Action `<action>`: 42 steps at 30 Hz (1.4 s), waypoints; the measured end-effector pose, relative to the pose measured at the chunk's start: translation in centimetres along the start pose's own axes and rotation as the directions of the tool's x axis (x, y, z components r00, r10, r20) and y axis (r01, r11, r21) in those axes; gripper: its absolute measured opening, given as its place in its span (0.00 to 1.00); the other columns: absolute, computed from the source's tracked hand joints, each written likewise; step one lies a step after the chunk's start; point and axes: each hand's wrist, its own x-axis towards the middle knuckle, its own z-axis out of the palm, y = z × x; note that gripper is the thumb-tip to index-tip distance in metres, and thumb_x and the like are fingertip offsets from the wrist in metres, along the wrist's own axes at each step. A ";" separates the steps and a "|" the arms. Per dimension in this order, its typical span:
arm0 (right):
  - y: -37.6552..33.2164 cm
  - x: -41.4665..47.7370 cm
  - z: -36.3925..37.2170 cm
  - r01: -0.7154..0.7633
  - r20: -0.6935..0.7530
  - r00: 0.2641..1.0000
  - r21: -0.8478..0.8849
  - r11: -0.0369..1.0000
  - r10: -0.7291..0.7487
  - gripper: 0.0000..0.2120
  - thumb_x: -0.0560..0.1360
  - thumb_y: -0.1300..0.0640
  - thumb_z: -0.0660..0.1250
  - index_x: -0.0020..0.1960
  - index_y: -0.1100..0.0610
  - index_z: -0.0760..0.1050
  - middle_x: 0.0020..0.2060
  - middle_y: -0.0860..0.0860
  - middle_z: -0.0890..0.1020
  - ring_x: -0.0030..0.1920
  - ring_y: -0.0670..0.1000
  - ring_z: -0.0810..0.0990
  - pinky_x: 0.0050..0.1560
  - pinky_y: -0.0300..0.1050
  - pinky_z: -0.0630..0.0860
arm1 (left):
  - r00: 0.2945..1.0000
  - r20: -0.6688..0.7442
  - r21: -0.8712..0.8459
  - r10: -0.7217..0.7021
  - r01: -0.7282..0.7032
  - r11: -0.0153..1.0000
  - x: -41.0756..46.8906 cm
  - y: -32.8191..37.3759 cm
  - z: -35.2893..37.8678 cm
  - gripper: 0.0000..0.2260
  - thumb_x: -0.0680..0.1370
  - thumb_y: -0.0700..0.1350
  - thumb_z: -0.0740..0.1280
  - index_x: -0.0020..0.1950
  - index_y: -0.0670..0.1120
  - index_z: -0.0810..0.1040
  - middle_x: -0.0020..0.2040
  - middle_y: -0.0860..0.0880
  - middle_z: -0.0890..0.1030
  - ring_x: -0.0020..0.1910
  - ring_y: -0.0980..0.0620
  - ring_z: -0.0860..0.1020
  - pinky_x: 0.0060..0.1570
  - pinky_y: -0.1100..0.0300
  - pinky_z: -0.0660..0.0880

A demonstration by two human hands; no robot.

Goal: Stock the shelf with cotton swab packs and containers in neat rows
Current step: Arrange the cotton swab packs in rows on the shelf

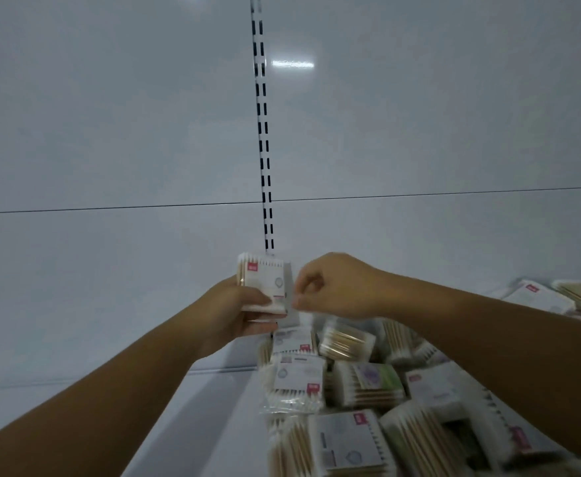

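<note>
My left hand [237, 311] grips a small stack of cotton swab packs [263, 280], white-labelled with a red mark, held upright above the shelf. My right hand [330, 287] is just to the right of the stack, its thumb and fingers curled at the stack's right edge; whether they pinch it is unclear. Below and to the right, several more swab packs [361, 383] lie in a loose pile on the white shelf [213, 407].
A white back panel [110, 132] rises behind the shelf, with a slotted vertical upright [263, 132] at its middle. More swab packs [557, 297] lie at the far right. The shelf surface to the left of the pile is bare.
</note>
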 end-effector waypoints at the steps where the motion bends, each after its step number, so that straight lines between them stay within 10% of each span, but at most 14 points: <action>1: 0.1 -0.2 0.9 -0.003 0.075 0.997 -0.199 0.980 0.018 0.17 0.72 0.43 0.70 0.54 0.52 0.79 0.48 0.46 0.81 0.45 0.47 0.78 0.44 0.41 0.74 | 0.999 0.009 -0.055 -0.031 0.031 0.998 -0.2 -0.2 -0.9 0.17 0.74 0.29 0.62 0.61 0.41 0.75 0.53 0.39 0.83 0.51 0.41 0.83 0.41 0.56 0.81; 5: 1.0 -1.0 5.4 0.061 0.337 0.931 -0.515 0.855 0.137 0.33 0.69 0.31 0.66 0.59 0.58 0.75 0.56 0.51 0.76 0.56 0.53 0.75 0.56 0.48 0.73 | 0.993 0.036 -0.148 -0.113 0.117 0.982 -0.8 -1.2 -3.3 0.21 0.71 0.27 0.63 0.62 0.39 0.73 0.53 0.37 0.83 0.52 0.39 0.82 0.41 0.53 0.82; 14: 1.8 -0.7 5.3 0.050 0.189 0.982 -0.313 0.948 0.010 0.24 0.63 0.38 0.75 0.43 0.45 0.61 0.38 0.43 0.71 0.36 0.42 0.67 0.33 0.38 0.63 | 0.986 0.112 -0.314 -0.120 0.150 0.938 -1.7 -3.5 -6.2 0.24 0.64 0.34 0.66 0.61 0.37 0.77 0.58 0.35 0.80 0.56 0.37 0.80 0.49 0.47 0.81; 21: -1.0 3.1 6.7 0.050 -0.142 0.988 -0.100 0.994 -0.064 0.20 0.64 0.44 0.76 0.46 0.44 0.67 0.41 0.42 0.75 0.37 0.41 0.73 0.33 0.37 0.67 | 0.941 0.338 -0.452 -0.020 0.181 0.873 -2.2 -5.1 -5.9 0.26 0.59 0.33 0.72 0.58 0.35 0.80 0.58 0.32 0.78 0.53 0.35 0.80 0.58 0.38 0.75; 25: -0.7 4.1 6.2 0.050 -0.175 0.983 -0.027 0.998 -0.054 0.20 0.71 0.40 0.69 0.60 0.47 0.73 0.52 0.39 0.74 0.49 0.39 0.74 0.51 0.40 0.74 | 0.960 0.278 -0.564 0.028 0.139 0.814 -2.5 -5.3 -7.9 0.24 0.63 0.30 0.64 0.59 0.35 0.80 0.58 0.32 0.79 0.51 0.33 0.81 0.44 0.42 0.80; 31: 1.1 3.6 8.3 0.069 0.259 0.957 -0.631 0.773 0.126 0.20 0.71 0.39 0.68 0.53 0.53 0.75 0.54 0.50 0.77 0.55 0.52 0.73 0.54 0.44 0.68 | 0.995 0.078 -0.595 -0.068 0.101 0.798 -2.7 -6.1 -11.8 0.20 0.67 0.33 0.59 0.58 0.36 0.77 0.54 0.34 0.81 0.47 0.35 0.82 0.42 0.41 0.81; 36: 1.2 3.7 7.7 0.133 0.223 0.975 -0.645 0.752 0.018 0.10 0.75 0.56 0.61 0.53 0.53 0.78 0.51 0.49 0.79 0.54 0.49 0.74 0.50 0.38 0.65 | 0.992 0.055 -0.565 -0.113 0.124 0.816 -3.6 -6.5 -13.3 0.24 0.65 0.34 0.62 0.62 0.36 0.75 0.58 0.33 0.79 0.51 0.34 0.81 0.44 0.42 0.81; 42: 1.3 3.7 8.2 0.150 0.400 0.900 -0.654 0.742 0.171 0.19 0.75 0.47 0.63 0.64 0.52 0.70 0.59 0.49 0.73 0.61 0.50 0.71 0.61 0.42 0.66 | 0.990 -0.004 -0.550 -0.142 0.116 0.827 -5.8 -7.2 -14.9 0.23 0.60 0.34 0.69 0.56 0.36 0.81 0.57 0.34 0.80 0.50 0.35 0.82 0.43 0.45 0.80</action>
